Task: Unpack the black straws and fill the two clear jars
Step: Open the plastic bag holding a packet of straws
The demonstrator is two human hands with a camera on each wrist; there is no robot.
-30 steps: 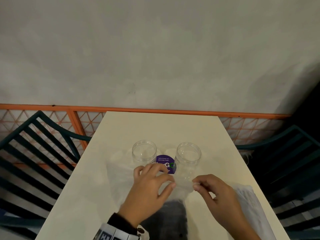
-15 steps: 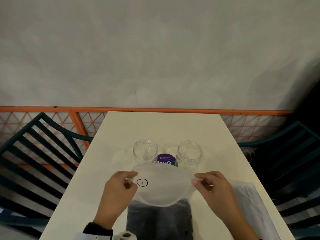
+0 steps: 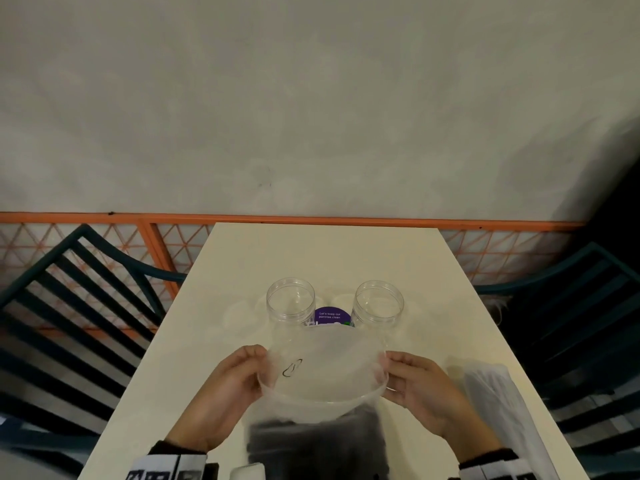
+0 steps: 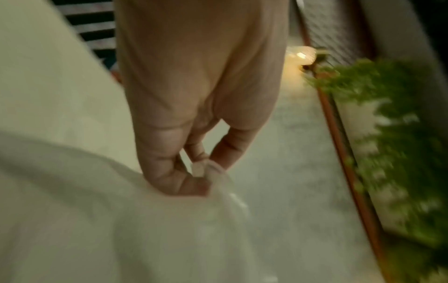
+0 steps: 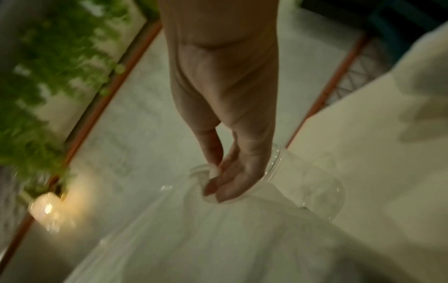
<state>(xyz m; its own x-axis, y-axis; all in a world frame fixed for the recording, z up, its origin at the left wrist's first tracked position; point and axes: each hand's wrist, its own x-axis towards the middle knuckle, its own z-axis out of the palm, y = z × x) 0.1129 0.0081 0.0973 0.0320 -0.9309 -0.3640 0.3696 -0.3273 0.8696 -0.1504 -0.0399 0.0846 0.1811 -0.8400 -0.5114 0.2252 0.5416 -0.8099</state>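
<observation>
Two empty clear jars stand upright mid-table, one on the left [image 3: 290, 304] and one on the right [image 3: 378, 305]. In front of them I hold a clear plastic bag [image 3: 322, 375] with its mouth pulled wide. My left hand [image 3: 239, 382] pinches the bag's left edge [image 4: 218, 178]. My right hand [image 3: 412, 382] pinches the right edge [image 5: 213, 178]. A dark mass of black straws [image 3: 317, 448] fills the bag's lower part near the table's front edge.
A round purple sticker [image 3: 330, 317] lies on the cream table [image 3: 325, 258] between the jars. Another whitish plastic bag [image 3: 498, 403] lies at the right edge. Dark slatted chairs [image 3: 69, 306] flank the table. An orange railing [image 3: 311, 220] runs behind.
Both hands have moved apart, pulling the bag's mouth from a pinched strip into a wide oval, and the mouth has risen toward the camera.
</observation>
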